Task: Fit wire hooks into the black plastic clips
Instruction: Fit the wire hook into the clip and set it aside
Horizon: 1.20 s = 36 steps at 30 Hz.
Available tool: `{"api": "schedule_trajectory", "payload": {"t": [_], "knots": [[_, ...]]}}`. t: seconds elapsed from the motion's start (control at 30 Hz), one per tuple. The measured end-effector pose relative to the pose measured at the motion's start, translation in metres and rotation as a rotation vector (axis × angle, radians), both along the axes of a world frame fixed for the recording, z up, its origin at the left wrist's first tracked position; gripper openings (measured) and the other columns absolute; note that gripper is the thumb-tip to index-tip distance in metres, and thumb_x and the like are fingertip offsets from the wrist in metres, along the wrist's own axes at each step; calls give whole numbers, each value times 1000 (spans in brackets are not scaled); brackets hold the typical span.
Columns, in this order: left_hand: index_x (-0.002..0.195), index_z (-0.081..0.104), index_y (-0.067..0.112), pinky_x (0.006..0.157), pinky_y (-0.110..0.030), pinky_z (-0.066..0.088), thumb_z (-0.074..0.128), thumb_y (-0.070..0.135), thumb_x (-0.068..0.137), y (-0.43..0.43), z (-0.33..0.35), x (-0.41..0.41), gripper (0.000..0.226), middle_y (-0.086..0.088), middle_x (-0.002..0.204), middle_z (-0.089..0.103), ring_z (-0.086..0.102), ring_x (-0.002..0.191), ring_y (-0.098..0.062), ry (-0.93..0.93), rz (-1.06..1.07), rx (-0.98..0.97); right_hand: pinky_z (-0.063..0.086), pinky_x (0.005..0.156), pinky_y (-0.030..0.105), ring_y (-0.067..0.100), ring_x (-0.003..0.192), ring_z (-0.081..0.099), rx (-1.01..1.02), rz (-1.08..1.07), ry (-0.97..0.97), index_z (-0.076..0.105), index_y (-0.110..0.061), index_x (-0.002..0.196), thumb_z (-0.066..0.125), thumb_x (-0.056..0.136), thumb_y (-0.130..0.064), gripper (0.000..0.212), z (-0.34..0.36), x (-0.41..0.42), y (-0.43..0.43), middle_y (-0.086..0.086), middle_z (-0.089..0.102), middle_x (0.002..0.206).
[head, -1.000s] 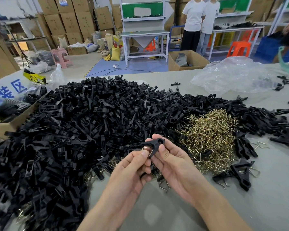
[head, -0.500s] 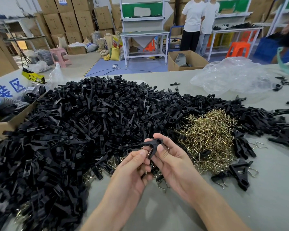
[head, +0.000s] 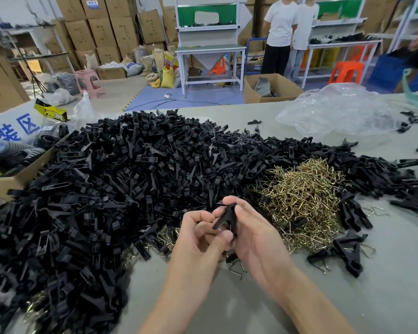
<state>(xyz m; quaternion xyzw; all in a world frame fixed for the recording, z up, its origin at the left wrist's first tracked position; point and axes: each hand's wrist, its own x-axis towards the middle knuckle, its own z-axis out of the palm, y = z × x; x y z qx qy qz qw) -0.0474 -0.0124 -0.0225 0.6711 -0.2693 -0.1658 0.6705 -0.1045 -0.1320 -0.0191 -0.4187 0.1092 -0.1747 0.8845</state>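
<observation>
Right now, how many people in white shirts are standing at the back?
2. The person in dark trousers stands right of the white workbench; the person in jeans stands close beside, further right. Others may be hidden beyond the frame.

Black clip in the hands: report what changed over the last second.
The black clip turned from lying crosswise to nearly upright, legs spread downward. The right hand and left hand still hold it; the wire at the left thumb no longer shows plainly. The clip pile and brass hook heap stayed put.
</observation>
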Motion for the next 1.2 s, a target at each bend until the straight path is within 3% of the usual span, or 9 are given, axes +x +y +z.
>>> {"api": "schedule_trajectory", "payload": {"t": [0.1, 0.2, 0.37, 0.47, 0.63, 0.83, 0.93, 1.07, 1.2], "knots": [[108, 48, 56, 80, -18, 51, 73, 17, 88, -3, -12, -7, 50, 27, 110, 66, 65, 89, 0, -354, 10, 147, 50, 85, 44, 23, 86, 61, -10, -84, 26, 68, -17, 92, 54, 91, -34, 22, 2, -1, 9, 6, 66, 92], [120, 48, 60, 99, -11, 41, 68, 6, 91, -5, -15, -8, 65, 35, 139, 48, 52, 125, 7, -472, -57, 149, 53, 71, 29, 14, 82, 62, -26, -115, 80, 70, -24, 86, 57, 90, -38, 20, 1, -2, 17, 2, 69, 93], [116, 62, 50, 84, -15, 49, 61, 35, 93, -9, -9, -12, 28, 23, 132, 58, 63, 106, -13, -272, -113, 6, 58, 66, 29, 17, 83, 70, 83, -133, 54, 62, -18, 91, 48, 103, -31, 21, 0, -1, 17, 9, 74, 103], [113, 66, 53, 83, -16, 48, 67, 17, 90, -11, -9, -11, 43, 24, 124, 62, 63, 98, -10, -261, -80, 30, 58, 64, 28, 21, 86, 73, 154, -151, 39, 63, -16, 89, 46, 105, -29, 26, 1, 2, 17, 14, 74, 99], [122, 63, 46, 91, -10, 45, 64, -9, 89, -15, -11, -16, 65, 27, 120, 63, 61, 113, -2, -375, 6, 44, 58, 75, 30, 19, 84, 72, 107, -221, 82, 76, -22, 65, 42, 106, -31, 53, 1, 8, 24, 9, 76, 88], [120, 64, 51, 86, -8, 45, 61, -18, 86, -19, -16, -16, 77, 23, 111, 67, 65, 105, -1, -355, 58, 29, 55, 81, 28, 17, 102, 73, 118, -309, 180, 79, -11, 93, 38, 104, -37, 50, -3, 11, 35, 10, 78, 104], [118, 66, 46, 84, -10, 47, 62, -18, 84, -20, -19, -15, 73, 21, 110, 69, 66, 104, -4, -372, 87, 16, 51, 87, 31, 12, 106, 72, 151, -333, 165, 78, -23, 87, 38, 104, -32, 44, -3, 12, 38, 2, 78, 108], [102, 76, 42, 89, -25, 53, 58, -25, 84, -22, -25, -13, 71, 10, 113, 73, 69, 108, -16, -166, 69, -54, 51, 91, 33, 12, 106, 72, 201, -332, 162, 64, -15, 99, 44, 101, -30, 25, -5, 12, 43, 1, 77, 110], [102, 75, 46, 81, -18, 54, 63, -10, 90, -19, -16, -11, 59, 14, 113, 73, 69, 96, -3, -111, -11, -35, 51, 90, 36, 15, 105, 73, 313, -284, 65, 61, -19, 98, 50, 98, -30, 16, -3, 6, 39, 6, 76, 112]]}}
